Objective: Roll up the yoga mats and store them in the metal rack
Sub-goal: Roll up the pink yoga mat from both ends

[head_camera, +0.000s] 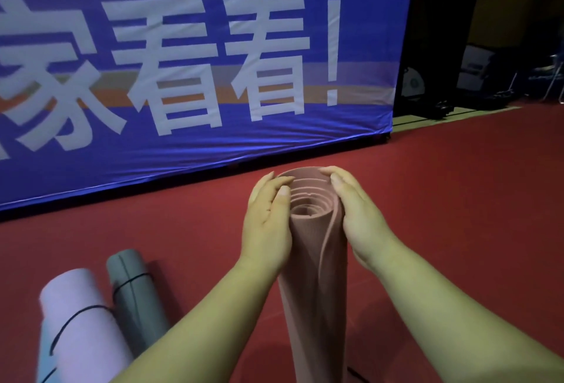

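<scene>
Left grip (pixel 268 217) and right grip (pixel 360 220) both curled round the top end of the pink mat (pixel 314 275), which stands on end on the red floor (pixel 457 184); rack not in view. Risk: I see no strap on it and the outer flap is loose, so easing off could let it unroll or telescope. Blue banner (pixel 213 144) reads "家看看!"

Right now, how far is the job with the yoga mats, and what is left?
Done: the lilac mat and the grey mat lie rolled on the floor, each with a black band. In hand: the left hand and the right hand grip the top of the upright rolled pink mat. Left: storing all three; no metal rack is in view.
</scene>
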Motion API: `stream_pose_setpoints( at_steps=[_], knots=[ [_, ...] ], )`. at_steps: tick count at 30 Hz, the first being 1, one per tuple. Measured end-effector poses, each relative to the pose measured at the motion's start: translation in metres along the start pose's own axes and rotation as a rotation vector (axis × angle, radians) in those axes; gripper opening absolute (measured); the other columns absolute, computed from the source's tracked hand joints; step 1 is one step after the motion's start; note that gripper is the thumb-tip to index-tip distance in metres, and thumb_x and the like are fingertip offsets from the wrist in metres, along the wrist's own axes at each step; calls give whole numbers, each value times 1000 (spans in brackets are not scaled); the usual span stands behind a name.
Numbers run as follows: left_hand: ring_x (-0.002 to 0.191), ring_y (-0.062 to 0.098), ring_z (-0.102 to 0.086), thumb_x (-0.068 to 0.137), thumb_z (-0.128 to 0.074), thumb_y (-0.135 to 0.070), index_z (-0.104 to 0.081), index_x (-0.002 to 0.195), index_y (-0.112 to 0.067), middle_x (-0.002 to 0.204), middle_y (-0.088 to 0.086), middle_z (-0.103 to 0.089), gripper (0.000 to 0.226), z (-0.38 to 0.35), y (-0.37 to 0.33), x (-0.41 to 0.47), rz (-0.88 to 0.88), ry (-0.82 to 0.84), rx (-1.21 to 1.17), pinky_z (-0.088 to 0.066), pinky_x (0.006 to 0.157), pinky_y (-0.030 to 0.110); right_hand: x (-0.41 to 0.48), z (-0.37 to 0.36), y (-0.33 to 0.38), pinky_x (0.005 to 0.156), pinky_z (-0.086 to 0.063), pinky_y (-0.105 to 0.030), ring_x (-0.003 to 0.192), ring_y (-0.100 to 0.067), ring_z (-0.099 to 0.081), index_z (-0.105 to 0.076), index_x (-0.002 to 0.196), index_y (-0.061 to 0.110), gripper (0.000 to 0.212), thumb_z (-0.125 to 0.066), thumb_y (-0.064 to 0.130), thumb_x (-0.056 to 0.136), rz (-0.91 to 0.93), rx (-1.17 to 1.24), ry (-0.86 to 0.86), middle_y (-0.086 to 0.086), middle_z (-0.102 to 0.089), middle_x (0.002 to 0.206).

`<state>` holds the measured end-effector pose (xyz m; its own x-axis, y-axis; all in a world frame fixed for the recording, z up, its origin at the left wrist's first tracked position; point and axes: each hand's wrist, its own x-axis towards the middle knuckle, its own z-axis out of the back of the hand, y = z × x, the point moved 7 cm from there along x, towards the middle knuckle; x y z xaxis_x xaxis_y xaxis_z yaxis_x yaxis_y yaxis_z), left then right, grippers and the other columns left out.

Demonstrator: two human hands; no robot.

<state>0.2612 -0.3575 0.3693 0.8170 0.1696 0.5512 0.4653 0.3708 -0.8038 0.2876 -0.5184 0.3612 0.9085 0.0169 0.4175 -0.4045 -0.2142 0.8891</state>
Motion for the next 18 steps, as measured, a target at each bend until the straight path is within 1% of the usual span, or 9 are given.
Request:
stream_pose_setpoints(
  at_steps=[2,4,6,8,10,12,14,16,18],
  knots=[
    [135,-6,-39,93,-40,-34,-65,101,-41,131,-17,-53,28,-8,5,2,11,3,-40,-23,107,3,3,0,-4,96,-50,-31,103,-13,-66,-66,105,28,18,-53,31,93,-1,2,2,2,-71,110],
    [133,-5,-43,94,-39,-32,-66,99,-40,131,-15,-56,29,-10,11,3,-3,-29,-73,-25,109,6,6,3,-11,97,-49,-31,103,-14,-65,-63,108,27,22,-52,32,90,0,0,0,-1,-69,111],
    [132,0,-47,94,-39,-33,-67,99,-39,131,-9,-60,29,-13,22,4,20,-44,-113,-30,116,20,7,8,-23,98,-48,-29,106,-12,-65,-62,110,25,25,-51,32,89,-7,-17,-11,0,-68,113],
    [129,7,-53,95,-39,-39,-67,102,-41,129,-7,-65,30,-14,40,3,47,-58,-139,-36,116,37,5,9,-39,100,-47,-27,109,-10,-65,-60,113,24,28,-50,32,88,-39,-22,-10,1,-69,116],
    [126,11,-57,95,-36,-45,-69,113,-34,126,-9,-67,40,-13,55,2,44,-63,-132,-39,113,44,5,5,-52,108,-44,-34,118,-14,-63,-60,119,24,32,-50,35,90,-70,-42,5,1,-69,123],
    [126,12,-56,95,-34,-45,-69,120,-24,127,-7,-66,48,-10,66,4,53,-68,-111,-39,113,45,8,-1,-58,114,-41,-42,125,-20,-61,-59,121,26,33,-51,38,91,-71,-52,11,-2,-68,129],
    [125,11,-56,97,-35,-38,-69,118,-24,126,-7,-66,43,-6,69,6,65,-71,-101,-39,112,44,9,-7,-60,114,-41,-42,126,-22,-60,-60,119,29,34,-53,43,89,-73,-54,15,-4,-67,130],
    [126,12,-55,100,-32,-37,-69,117,-26,125,-7,-66,42,-2,67,8,45,-59,-70,-39,113,42,10,-12,-62,109,-44,-33,124,-18,-61,-60,119,29,32,-52,41,91,-86,-45,6,-2,-67,129],
    [133,12,-48,98,-27,-50,-69,116,-30,132,-4,-62,50,3,63,6,13,-30,6,-31,116,28,10,-18,-63,100,-46,-20,118,-7,-63,-59,122,29,25,-49,33,99,-105,-14,10,1,-67,129]
  ],
)
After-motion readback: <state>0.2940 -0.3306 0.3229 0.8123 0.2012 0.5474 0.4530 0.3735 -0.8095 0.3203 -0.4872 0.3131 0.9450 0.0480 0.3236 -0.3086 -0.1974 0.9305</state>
